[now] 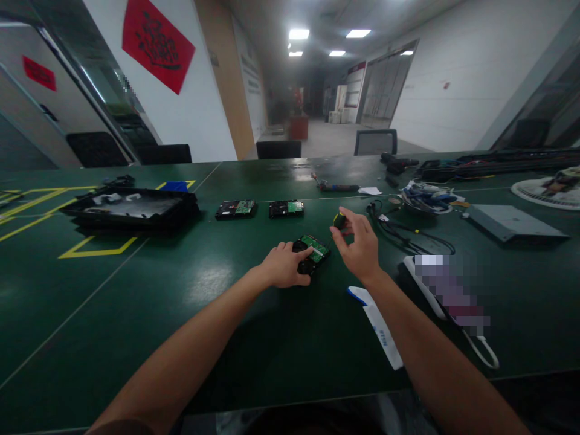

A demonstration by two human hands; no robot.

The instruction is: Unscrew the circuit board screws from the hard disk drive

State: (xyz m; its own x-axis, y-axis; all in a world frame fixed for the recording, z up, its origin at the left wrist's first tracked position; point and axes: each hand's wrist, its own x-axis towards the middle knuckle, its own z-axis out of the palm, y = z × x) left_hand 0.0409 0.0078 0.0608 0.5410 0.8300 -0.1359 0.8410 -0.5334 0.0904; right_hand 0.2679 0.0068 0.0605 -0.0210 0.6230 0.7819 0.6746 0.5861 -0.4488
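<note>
A black hard drive (313,251) with a green circuit board on top lies on the dark green table (190,290) in front of me. My left hand (285,264) rests on its near left corner, fingers curled onto it. My right hand (357,241) hovers just right of the drive and pinches the black and yellow handle of a small screwdriver (339,220), whose tip I cannot make out.
Two more hard drives (236,209) (286,208) lie further back. A stack of black trays (131,208) sits at the left, cables (408,232) and a grey box (510,222) at the right. A white label strip (378,329) lies near my right forearm.
</note>
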